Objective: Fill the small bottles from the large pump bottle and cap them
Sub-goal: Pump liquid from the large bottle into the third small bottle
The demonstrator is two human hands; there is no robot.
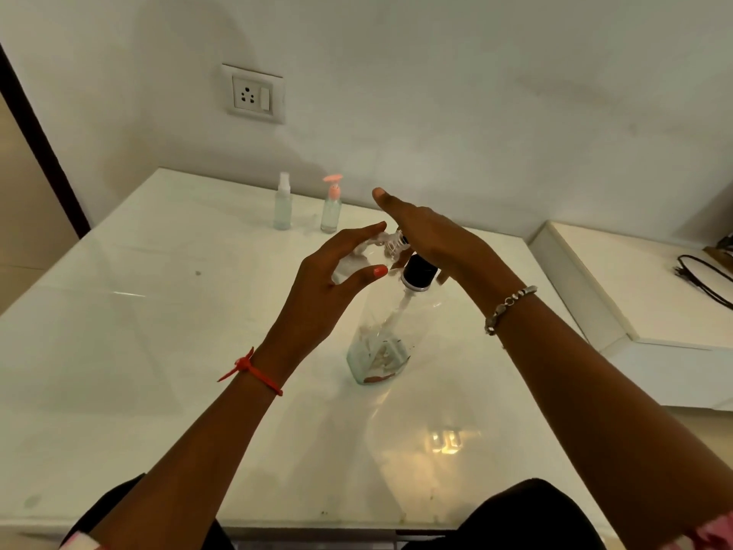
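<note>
Now, L hand (319,289) grips clear mini-btl (386,248).

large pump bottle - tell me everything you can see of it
The large pump bottle is clear, plastic by its look, standing on the white table. A black collar with a silvery ring tops its neck, and a white tube runs down inside. Only a little liquid lies at the bottom. The right hand lies flat on the pump head, hiding it. The left hand holds a small bottle beside the collar.
</note>
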